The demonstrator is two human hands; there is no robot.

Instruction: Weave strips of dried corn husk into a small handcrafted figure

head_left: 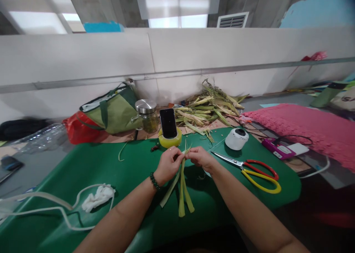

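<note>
A small bundle of pale green leaf strips [181, 194], like corn husk, hangs between my hands with its several tails fanned downward. My left hand [169, 163], a green bead bracelet on its wrist, pinches the bundle near its top. Closed on the same spot from the other side is my right hand [200, 157]. The fingertips of both hands nearly meet, and they hide the point where the strips join. A thin white thread runs from near my right hand toward a white spool [236, 139]. Scissors [249, 170] with red and yellow handles lie beside my right forearm.
Behind my hands a phone [168, 123] leans on a yellow tape roll [170, 139]. Farther back are a glass jar [146, 116], a green bag [116, 112] and a husk pile [213, 105]. A white cable [66, 216] and crumpled tissue [98, 198] lie left; pink fabric [305, 129] lies right.
</note>
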